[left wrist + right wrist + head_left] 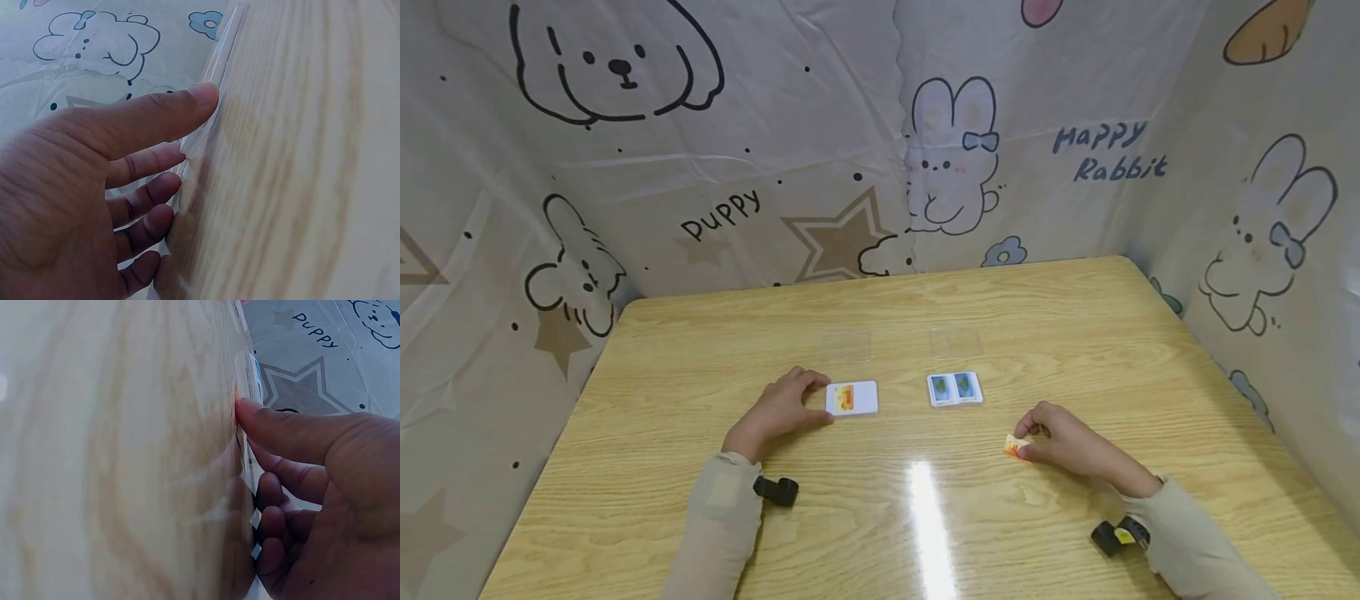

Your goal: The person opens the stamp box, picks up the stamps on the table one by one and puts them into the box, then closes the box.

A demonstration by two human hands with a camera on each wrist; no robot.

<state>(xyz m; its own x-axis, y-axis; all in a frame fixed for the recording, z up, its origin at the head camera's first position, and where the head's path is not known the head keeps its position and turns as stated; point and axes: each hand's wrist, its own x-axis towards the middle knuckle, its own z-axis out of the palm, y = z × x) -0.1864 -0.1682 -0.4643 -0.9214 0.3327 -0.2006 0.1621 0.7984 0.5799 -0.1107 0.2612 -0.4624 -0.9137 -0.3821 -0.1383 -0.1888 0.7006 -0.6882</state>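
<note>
My left hand (780, 408) holds the left end of a shallow white case (867, 398), thumb at its near corner and index finger at its far corner. An orange picture card (844, 398) lies in the case's left half; the right half is plain white. Seen from the left wrist, the thumb (203, 95) rests on the clear edge of the case (209, 122). To the right, my right hand (1060, 440) pinches a small orange-and-cream picture card (1013, 447) between thumb and fingers, low over the table. The right wrist view shows its orange edge (235, 407) by the thumb tip.
A second shallow case (955, 389) between the hands holds two blue-green picture cards side by side. Behind the cases lie two clear plastic lids, one on the left (847, 345) and one on the right (956, 342). A printed cloth (820, 108) hangs around the wooden table (737, 533).
</note>
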